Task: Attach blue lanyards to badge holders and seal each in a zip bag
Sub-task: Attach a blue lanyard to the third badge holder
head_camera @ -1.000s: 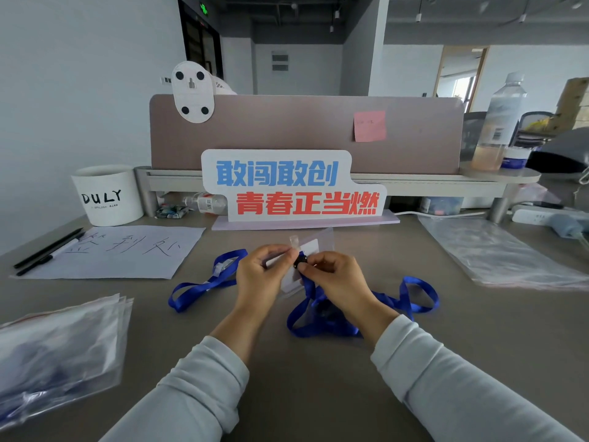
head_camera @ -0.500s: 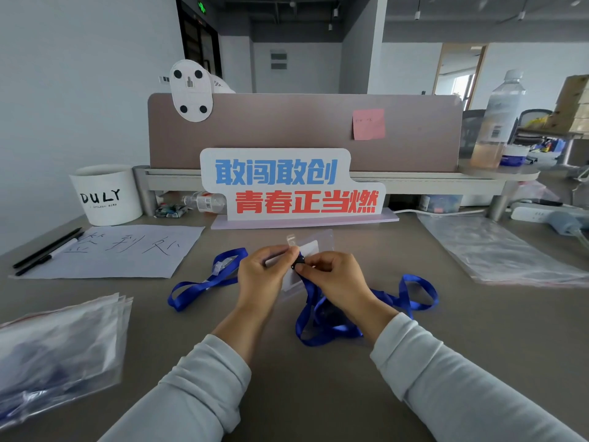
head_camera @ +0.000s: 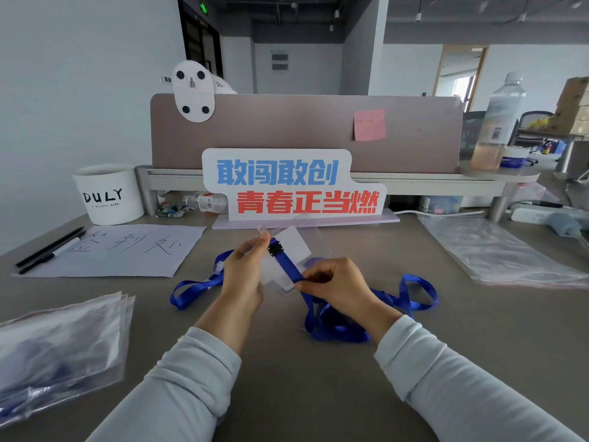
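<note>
Holding a white card, the badge holder is pinched by left fingers, lanyard by right fingers.

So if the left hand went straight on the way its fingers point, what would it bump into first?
Probably the slogan sign standing on the desk. The left hand, pinching the badge holder, points forward and slightly right, and nothing else shows between. Depth is hard to judge, though.

Logged lanyard as blue with black clip, badge holder as clear over white. Noted pink sticky note, white cup lettered black, grey surface.
</note>
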{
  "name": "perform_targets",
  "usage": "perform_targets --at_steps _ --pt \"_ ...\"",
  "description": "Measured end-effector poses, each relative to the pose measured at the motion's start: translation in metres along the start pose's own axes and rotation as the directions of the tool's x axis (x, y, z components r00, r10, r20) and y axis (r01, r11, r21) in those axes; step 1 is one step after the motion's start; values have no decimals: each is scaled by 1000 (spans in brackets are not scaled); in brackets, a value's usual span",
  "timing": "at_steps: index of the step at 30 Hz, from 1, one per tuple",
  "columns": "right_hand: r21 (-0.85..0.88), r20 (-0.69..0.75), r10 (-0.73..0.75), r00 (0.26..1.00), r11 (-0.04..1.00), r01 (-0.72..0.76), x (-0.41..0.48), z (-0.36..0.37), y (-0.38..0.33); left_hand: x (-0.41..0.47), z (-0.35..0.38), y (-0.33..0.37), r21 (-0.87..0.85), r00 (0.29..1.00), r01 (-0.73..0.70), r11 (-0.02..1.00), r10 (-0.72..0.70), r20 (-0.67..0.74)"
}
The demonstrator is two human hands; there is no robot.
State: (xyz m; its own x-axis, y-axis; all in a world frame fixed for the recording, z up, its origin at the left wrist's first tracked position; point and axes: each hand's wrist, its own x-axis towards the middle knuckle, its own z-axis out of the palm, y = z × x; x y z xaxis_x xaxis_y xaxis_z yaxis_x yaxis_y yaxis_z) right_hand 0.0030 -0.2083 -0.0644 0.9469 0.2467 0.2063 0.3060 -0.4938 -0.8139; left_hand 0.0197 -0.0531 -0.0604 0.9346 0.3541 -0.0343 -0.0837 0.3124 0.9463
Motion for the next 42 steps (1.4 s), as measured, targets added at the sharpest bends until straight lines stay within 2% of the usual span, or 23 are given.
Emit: perform_targets --at_steps 3,10,16,18,22,27,30,34,42 --pt "-105 51 33 998 994 -27 2 -3 6 5 -2 3 5 999 36 999 -36 17" --pt "-127 79 28 996 992 -18 0 -15 7 0 -3 9 28 982 114 993 -117 151" --pt "124 183 22 983 991 -45 -5 -22 5 -5 -7 14 92 937 170 981 -190 292" --pt "233 192 10 981 971 -56 -4 -23 6 -4 -9 14 166 908 184 969 -232 348" --pt "528 235 98 967 823 -211 -2 -27 10 -10 -8 13 292 869 142 946 -260 421" --pt "744 324 102 941 587 -320 4 -30 11 -13 -6 10 418 842 119 901 -314 439" --pt "824 314 99 944 465 -323 5 -32 8 -13 -4 9 498 845 65 865 -313 434" --pt "815 273 132 953 494 -302 5 -30 8 -13 -4 7 549 849 37 835 -316 424" --pt "909 146 134 980 373 -187 4 -35 1 -13 -4 3 640 850 20 768 -350 394"
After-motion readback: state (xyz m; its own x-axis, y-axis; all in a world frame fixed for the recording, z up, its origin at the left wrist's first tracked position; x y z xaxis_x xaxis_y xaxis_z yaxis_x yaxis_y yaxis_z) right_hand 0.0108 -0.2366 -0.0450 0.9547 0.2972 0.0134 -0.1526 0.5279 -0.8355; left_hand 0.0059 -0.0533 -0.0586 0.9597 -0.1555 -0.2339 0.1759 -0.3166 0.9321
